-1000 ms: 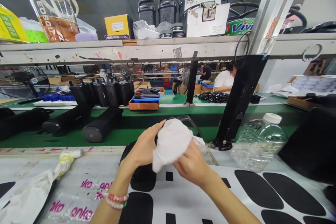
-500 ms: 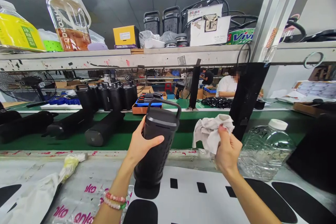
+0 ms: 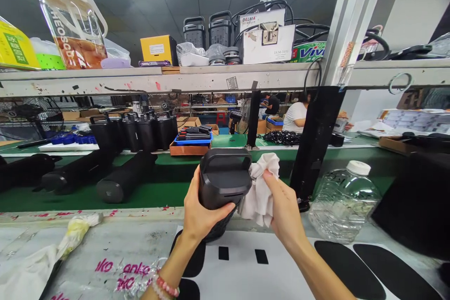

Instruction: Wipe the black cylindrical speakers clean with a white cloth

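A black portable speaker with a carry handle [image 3: 225, 178] stands tilted over the white sheet, its top turned toward me. My left hand [image 3: 204, 211] is wrapped round its left side, thumb across the front. In my right hand [image 3: 284, 201] a crumpled white cloth [image 3: 262, 192] is pinched, and it lies against the speaker's right side. Beneath the speaker is the white sheet with black shapes [image 3: 242, 276]. The speaker's lower part is partly hidden by my left hand.
Several black speakers lie on the green conveyor [image 3: 168, 187], others stand behind it. A clear plastic bottle [image 3: 342, 201] stands right, beside a black post [image 3: 312, 145]. A loaded shelf [image 3: 197, 76] crosses above. Plastic wrap [image 3: 116, 239] covers the bench left. People sit farther back.
The speaker's top has tipped toward me, and my left hand has moved slightly right with it. My right hand has brought the cloth leftward from apart to against the speaker's side.
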The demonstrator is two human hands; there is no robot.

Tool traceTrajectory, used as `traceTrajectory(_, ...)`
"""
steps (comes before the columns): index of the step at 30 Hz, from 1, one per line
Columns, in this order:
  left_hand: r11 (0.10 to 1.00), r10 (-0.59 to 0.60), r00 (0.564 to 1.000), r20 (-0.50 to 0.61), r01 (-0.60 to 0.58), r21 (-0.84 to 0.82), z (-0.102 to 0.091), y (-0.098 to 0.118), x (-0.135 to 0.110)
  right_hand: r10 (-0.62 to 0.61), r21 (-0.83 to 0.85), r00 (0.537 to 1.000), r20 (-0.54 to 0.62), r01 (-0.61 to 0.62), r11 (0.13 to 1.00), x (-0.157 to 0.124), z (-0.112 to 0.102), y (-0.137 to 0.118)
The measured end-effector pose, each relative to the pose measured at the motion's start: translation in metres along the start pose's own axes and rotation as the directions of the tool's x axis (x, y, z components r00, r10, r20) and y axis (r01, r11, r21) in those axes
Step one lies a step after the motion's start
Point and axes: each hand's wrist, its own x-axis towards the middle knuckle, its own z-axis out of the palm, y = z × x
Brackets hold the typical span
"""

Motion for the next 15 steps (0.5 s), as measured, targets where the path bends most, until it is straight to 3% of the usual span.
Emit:
traceTrajectory(3, 1.0, -0.008, 1.0, -0.021, 0.009, 0.01, 0.002, -0.002, -0.001, -0.05, -0.111, 0.998, 0.024, 0.053, 0.992, -0.004, 0.001, 0.002)
traceTrajectory(5, 0.999, -0.035, 0.999, -0.03, 0.035, 0.003, 0.002, -0.004, 0.0, -0.243, -0.268, 0.969, 0.034, 0.243, 0.932, -0.012, 0.003, 0.001)
traceTrajectory(6, 0.999, -0.051, 0.998, -0.038, 0.051, 0.004, 0.002, -0.006, 0.001, -0.392, -0.352, 0.914, 0.106, 0.403, 0.845, -0.016, 0.005, -0.001)
traceTrajectory(7, 0.998, -0.061, 0.997, -0.05, 0.061, 0.006, 0.002, -0.007, 0.002, -0.526, -0.416, 0.818, 0.232, 0.573, 0.706, -0.02, 0.007, -0.003)
traceTrajectory(8, 0.998, -0.066, 0.996, -0.063, 0.066, 0.009, 0.002, -0.009, 0.002, -0.611, -0.446, 0.693, 0.384, 0.718, 0.534, -0.024, 0.009, -0.006)
traceTrajectory(9, 0.998, -0.065, 0.995, -0.074, 0.066, 0.011, 0.003, -0.01, 0.002, -0.63, -0.446, 0.573, 0.525, 0.815, 0.37, -0.027, 0.011, -0.01)
traceTrajectory(10, 0.998, -0.061, 0.995, -0.08, 0.062, 0.009, 0.003, -0.011, 0.001, -0.606, -0.442, 0.493, 0.625, 0.863, 0.246, -0.029, 0.013, -0.014)
traceTrajectory(11, 0.999, -0.044, 0.996, -0.08, 0.045, 0.01, 0.005, -0.012, -0.001, -0.574, -0.456, 0.464, 0.675, 0.874, 0.169, -0.029, 0.014, -0.019)
traceTrajectory(13, 0.998, 0.032, 0.997, -0.068, -0.028, 0.056, 0.009, -0.01, -0.006, -0.532, -0.518, 0.506, 0.679, 0.844, 0.142, -0.026, 0.016, -0.028)
traceTrajectory(15, 0.974, 0.175, 0.984, -0.024, -0.169, 0.15, 0.014, -0.004, -0.014, -0.485, -0.566, 0.58, 0.654, 0.801, 0.195, -0.02, 0.012, -0.035)
